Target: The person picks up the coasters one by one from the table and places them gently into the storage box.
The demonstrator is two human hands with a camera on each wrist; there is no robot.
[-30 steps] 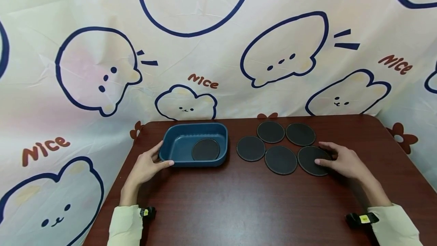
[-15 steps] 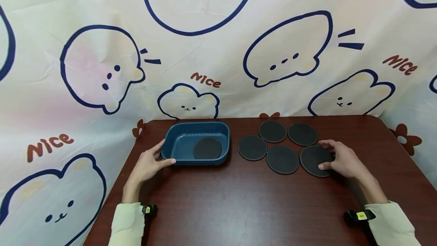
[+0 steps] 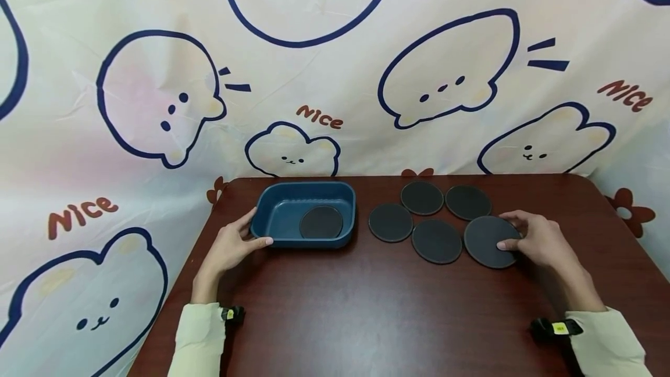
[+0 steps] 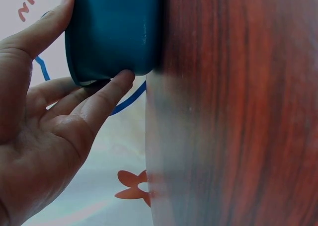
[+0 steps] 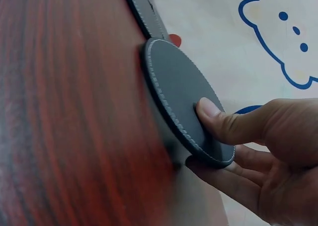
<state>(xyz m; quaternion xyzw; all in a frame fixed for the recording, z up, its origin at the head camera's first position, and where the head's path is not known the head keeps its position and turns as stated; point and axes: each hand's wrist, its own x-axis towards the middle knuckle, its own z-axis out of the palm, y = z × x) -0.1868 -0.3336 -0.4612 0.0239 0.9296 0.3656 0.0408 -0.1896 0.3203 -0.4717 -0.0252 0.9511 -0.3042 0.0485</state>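
Note:
In the head view my left hand [image 3: 229,249] holds the left end of a blue rectangular basin [image 3: 278,219]. Its thumb lies at the front rim and its fingers against the end wall [image 4: 112,32], as the left wrist view shows. One round black coaster [image 3: 321,222] lies inside the basin, towards its right. My right hand [image 3: 546,244] pinches the right edge of another black coaster [image 3: 484,240], thumb on top and fingers below. In the right wrist view this stitched-edge coaster [image 5: 176,82] is tilted, with the thumb-side edge lifted off the table.
Several more black coasters lie flat between basin and right hand: a near one [image 3: 437,241], a left one [image 3: 390,223] and two at the back, including a right-hand one [image 3: 468,202]. A printed cloth [image 3: 361,150] hangs behind the brown wooden table [image 3: 377,307].
The right thumb and fingers have lifted the coaster's right edge, and it now tilts up from the table. My left hand keeps its hold on the basin. The head view has shifted slightly.

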